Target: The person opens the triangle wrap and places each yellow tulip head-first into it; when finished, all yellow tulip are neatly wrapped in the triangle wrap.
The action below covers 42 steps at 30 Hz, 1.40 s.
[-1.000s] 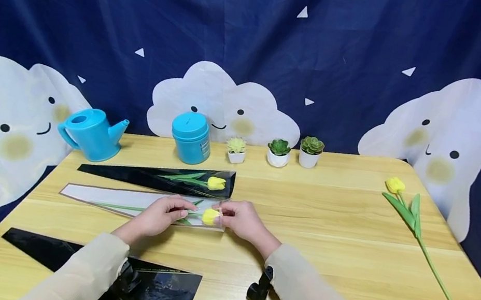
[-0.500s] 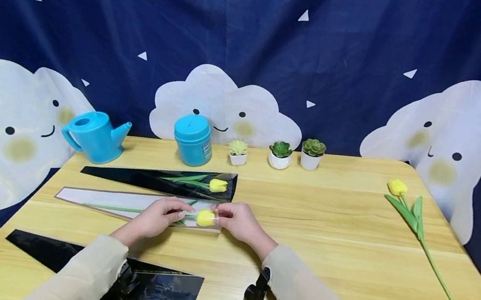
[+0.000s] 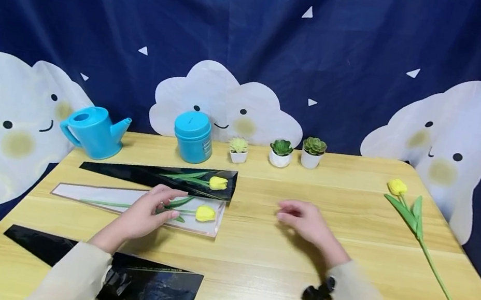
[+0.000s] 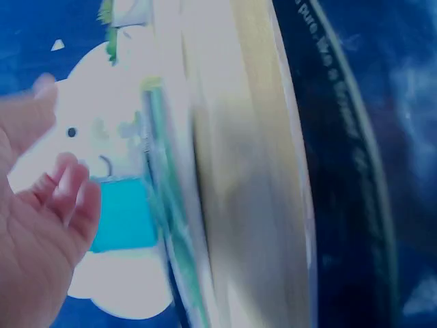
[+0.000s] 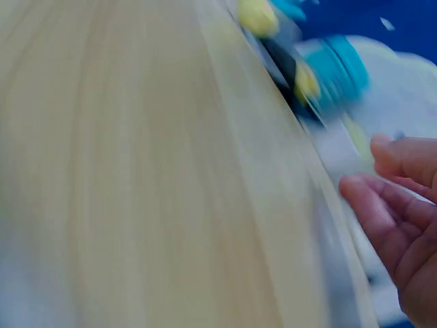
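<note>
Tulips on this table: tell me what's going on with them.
A person's left grip is over a yellow tulip lying along a white flower sleeve; whether they touch is unclear. The right grip is over the wooden table, apparently holding nothing. Just behind, a second tulip lies along a black flower sleeve. A third tulip lies unwrapped at right. Another black sleeve lies in front, partly hidden by the left forearm.

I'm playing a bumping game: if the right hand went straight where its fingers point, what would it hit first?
Probably the black wrapper with the yellow flower inside. I can't tell how high the right hand is, so it might pass above.
</note>
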### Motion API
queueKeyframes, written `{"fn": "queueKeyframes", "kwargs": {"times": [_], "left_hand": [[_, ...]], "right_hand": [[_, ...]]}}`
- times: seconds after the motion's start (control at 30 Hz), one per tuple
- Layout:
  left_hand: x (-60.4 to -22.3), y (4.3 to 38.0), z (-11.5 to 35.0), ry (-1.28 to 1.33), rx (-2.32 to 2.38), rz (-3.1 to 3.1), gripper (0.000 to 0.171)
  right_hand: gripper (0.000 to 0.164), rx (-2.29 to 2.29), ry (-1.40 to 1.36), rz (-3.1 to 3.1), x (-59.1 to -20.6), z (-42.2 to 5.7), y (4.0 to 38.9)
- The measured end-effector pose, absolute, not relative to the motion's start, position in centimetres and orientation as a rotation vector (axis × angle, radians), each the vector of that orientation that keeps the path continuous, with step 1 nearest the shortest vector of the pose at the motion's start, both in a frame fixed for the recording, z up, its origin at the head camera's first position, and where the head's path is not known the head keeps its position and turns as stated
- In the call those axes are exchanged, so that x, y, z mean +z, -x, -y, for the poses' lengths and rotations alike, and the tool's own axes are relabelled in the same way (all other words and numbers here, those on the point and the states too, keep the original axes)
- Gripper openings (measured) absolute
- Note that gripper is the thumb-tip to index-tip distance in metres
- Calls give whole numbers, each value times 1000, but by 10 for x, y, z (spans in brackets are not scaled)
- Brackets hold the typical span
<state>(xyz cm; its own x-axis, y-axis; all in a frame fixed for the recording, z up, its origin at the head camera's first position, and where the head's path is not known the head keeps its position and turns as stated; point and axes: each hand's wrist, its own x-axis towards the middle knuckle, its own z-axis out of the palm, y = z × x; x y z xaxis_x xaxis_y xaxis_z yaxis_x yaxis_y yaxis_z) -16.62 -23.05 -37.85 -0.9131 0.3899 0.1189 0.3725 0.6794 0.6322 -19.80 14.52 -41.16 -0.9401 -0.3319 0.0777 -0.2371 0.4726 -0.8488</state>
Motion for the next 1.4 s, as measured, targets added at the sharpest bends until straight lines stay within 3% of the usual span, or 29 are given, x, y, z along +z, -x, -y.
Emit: {"fn": "queueKeyframes", "kwargs": {"times": [0.23,0.47,0.6,0.73,1.0,1.4], "left_hand": [[-376,130,240,-807,1178,-2661,59],[-386,113,239,-923,1118,-2453,59],[-390,109,239,-980,1091,-2330,59],[-396,106,240,-999,1092,-2215,54],[-404,106,235,-924,1025,-2187,48],[-407,120,230,-813,983,-2280,39]], "right_hand": [[41,-1326,255,-2887,-399,-247,168],[46,-1374,-88,-3020,-402,-327,135],[53,-1144,-315,-3105,-408,-356,120],[60,-945,-432,-3114,-414,-374,113],[75,-1020,-531,-2957,-426,-396,114],[54,-941,-361,-3019,-421,-391,116]]}}
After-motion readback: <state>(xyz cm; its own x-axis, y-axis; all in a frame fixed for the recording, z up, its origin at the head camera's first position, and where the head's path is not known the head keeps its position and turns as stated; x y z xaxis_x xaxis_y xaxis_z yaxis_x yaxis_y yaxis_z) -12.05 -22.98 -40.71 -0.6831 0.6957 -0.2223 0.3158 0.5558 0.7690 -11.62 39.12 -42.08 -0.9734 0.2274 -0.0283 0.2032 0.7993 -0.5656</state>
